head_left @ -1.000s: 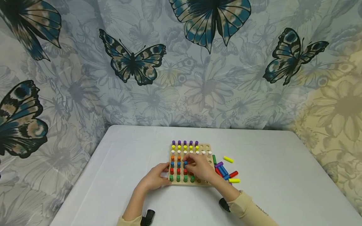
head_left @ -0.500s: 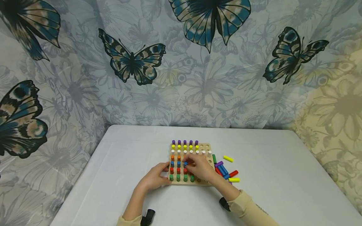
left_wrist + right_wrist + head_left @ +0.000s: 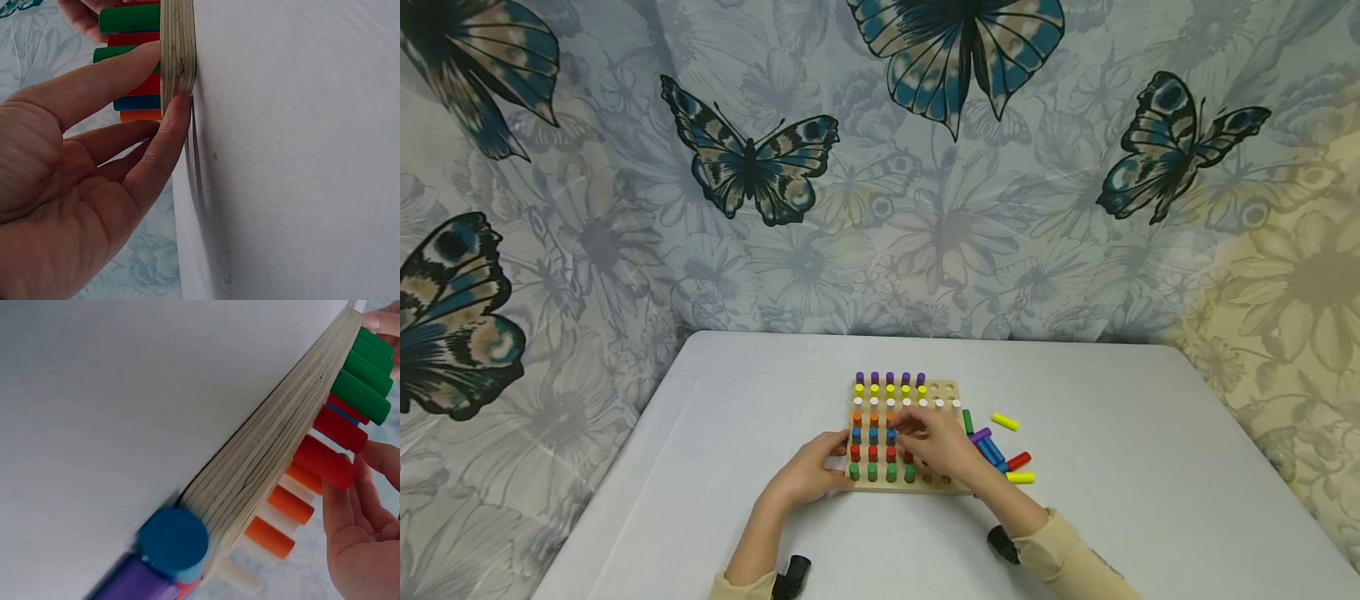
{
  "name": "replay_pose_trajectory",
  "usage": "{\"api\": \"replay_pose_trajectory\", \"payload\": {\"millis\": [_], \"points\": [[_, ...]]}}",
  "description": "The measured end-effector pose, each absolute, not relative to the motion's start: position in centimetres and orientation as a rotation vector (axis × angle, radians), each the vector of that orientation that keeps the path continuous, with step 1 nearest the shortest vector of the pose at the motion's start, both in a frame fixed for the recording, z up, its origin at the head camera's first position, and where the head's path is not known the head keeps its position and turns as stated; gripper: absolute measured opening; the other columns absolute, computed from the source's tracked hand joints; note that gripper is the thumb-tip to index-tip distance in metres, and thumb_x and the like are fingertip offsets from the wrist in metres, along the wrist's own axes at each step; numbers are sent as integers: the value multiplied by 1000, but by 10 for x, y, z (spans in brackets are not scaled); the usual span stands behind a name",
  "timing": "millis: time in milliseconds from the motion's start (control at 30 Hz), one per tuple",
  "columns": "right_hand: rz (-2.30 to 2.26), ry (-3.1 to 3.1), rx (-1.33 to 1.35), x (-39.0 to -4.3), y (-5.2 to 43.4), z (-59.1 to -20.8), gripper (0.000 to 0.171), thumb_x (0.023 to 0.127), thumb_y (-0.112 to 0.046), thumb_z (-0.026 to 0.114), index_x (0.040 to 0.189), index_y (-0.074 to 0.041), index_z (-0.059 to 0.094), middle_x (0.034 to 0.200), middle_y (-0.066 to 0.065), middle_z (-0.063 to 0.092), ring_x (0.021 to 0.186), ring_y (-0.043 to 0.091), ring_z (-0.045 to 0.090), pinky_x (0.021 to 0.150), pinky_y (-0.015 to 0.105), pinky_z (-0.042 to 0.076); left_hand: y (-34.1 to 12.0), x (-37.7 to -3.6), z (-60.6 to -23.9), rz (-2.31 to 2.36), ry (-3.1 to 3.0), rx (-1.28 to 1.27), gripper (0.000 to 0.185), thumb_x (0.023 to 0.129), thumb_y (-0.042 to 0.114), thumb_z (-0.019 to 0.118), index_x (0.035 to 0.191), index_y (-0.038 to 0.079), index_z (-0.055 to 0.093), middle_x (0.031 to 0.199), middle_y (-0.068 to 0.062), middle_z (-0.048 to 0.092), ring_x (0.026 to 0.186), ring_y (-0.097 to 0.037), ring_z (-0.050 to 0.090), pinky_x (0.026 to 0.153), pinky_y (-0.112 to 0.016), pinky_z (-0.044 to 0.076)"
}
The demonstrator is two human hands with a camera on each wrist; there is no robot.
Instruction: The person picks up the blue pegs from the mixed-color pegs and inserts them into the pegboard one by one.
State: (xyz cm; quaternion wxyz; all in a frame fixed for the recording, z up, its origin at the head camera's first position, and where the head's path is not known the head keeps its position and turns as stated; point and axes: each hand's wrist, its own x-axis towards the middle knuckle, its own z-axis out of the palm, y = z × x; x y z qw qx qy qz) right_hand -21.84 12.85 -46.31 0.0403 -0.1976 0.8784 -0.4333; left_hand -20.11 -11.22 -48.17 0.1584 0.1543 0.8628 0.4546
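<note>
1. One white table point(image 3: 700, 467) carried everything, pushed up against a butterfly-print curtain point(image 3: 752, 167) that closed off the view behind it
2. One wooden pegboard point(image 3: 951, 389) lay flat near the table's front middle, square to the person, so both hands could reach every hole; its layered edge showed in both wrist views point(image 3: 178, 50)
3. Two hands worked the board. The left hand point(image 3: 808, 471) braced the board's near left corner, thumb and a fingertip pressed against the edge with the fingers nearly straight point(image 3: 156, 150), gripping nothing, apparently to keep the board from sliding
4. The right hand point(image 3: 943, 446) hovered over the board's middle rows with its fingers bent down among the pegs, near the blue peg point(image 3: 891, 434) standing in its hole. Whether the fingertips pinched a peg I could not tell, since the hand hid them in the head view and the right wrist view showed only an open-looking palm point(image 3: 365, 550) beside the red pegs
5. Standing pegs point(image 3: 874, 421) filled the board in rows by colour, purple at the back, then yellow, white, orange, blue, red and green in front, with the right-hand holes partly vacant
6. Loose pegs point(image 3: 992, 450) lay on their sides just right of the board, close to the right hand for easy picking, a yellow peg point(image 3: 1005, 422) a little apart
</note>
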Motion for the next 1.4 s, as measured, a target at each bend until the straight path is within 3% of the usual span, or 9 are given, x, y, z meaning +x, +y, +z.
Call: {"api": "replay_pose_trajectory", "payload": {"millis": [367, 800, 1000, 1400], "points": [[-1471, 2681, -457, -212, 153, -469, 16, 90, -11, 70, 107, -9, 69, 101, 0, 69, 91, 16, 65, 80, 27, 55, -112, -200, -481, 1330, 2442, 410, 78, 76, 2, 80, 143, -7, 41, 135, -22, 50, 118, -35, 54, 91, -44, 52], [-1632, 2548, -282, -204, 186, -465, 25, 89, -10, 70, 113, -2, 65, 107, 10, 68, 94, 21, 62, 75, 21, 53, -111, -199, -479, 1333, 2440, 428, 77, 76, 2, 80, 142, -8, 42, 135, -21, 51, 120, -36, 52, 92, -45, 51], [-1592, 2569, -144, -199, 200, -464, 25, 90, -13, 71, 113, -4, 65, 106, 6, 67, 92, 17, 61, 75, 20, 52, -111, -200, -481, 1328, 2434, 428, 77, 77, 3, 80, 142, -7, 42, 135, -20, 51, 119, -35, 53, 92, -45, 51], [-1525, 2611, -17, -200, 230, -467, 29, 89, -16, 71, 115, -4, 64, 101, 4, 67, 93, 18, 60, 79, 25, 50, -111, -200, -482, 1318, 2457, 432, 76, 76, 5, 81, 142, -7, 43, 134, -19, 52, 120, -35, 53, 96, -48, 48]]}}
